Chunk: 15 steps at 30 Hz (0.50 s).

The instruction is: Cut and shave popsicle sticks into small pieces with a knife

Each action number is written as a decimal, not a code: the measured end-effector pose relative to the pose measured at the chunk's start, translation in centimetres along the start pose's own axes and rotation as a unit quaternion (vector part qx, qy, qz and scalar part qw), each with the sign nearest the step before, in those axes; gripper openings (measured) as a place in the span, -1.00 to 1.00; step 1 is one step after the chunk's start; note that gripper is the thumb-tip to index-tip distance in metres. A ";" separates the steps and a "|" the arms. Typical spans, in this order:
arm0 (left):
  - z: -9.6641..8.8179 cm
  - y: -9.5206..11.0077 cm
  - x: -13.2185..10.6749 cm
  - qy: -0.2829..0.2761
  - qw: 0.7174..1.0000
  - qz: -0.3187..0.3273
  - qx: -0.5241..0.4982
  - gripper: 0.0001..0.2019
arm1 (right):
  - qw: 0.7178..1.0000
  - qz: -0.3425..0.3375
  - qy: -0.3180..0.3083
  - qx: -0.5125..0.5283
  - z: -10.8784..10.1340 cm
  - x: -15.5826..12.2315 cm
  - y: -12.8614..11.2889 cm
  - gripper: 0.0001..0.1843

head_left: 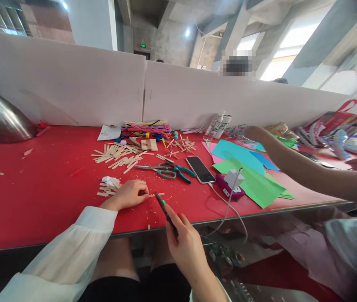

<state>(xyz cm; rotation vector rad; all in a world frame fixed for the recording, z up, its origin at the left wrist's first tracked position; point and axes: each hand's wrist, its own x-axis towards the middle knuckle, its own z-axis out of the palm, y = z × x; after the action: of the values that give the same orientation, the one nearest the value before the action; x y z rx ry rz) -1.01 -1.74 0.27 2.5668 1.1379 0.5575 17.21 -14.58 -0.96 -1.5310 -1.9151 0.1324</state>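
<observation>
While the right hand (183, 241) came nearest, over the table's front edge, its fingers were wrapped around the handle of a slim dark tool (165, 213), with little gap left in the curl. Whether that tool was a knife or a cutter was hard to tell, as it was small and dark from this angle. Its tip met or nearly met a short wooden stick (161, 194) lying close to the red table (55, 180). At the stick's other end, the left hand (129, 195) was bent low, thumb and forefinger closed together on it, the remaining fingers folded in. Such a stick would probably be very light, stiff and dry, barely slippery, yet apt to split or snap; the flat faces near one end looked the best hold. Just beyond the left wrist lay a cluster of sticks (103, 193) with white fluff (110, 181); farther back were scissors (165, 173), then a loose stick pile (117, 156).
</observation>
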 end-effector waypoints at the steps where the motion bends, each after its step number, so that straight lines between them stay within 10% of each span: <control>1: 0.0 0.0 0.0 0.001 1.000 0.000 -0.001 -0.87 | 1.000 -0.003 -0.002 0.003 0.0 0.0 0.0 -0.54; 15: 0.4 -0.3 0.0 0.007 1.000 0.007 -0.011 -0.86 | 0.999 -0.032 0.005 -0.037 0.2 0.0 -0.3 -0.54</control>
<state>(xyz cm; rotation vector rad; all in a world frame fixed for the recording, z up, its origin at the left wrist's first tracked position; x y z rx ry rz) -1.02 -1.55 -0.25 2.5586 1.1119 0.5882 16.85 -14.61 -1.00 -1.5128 -1.9782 0.0268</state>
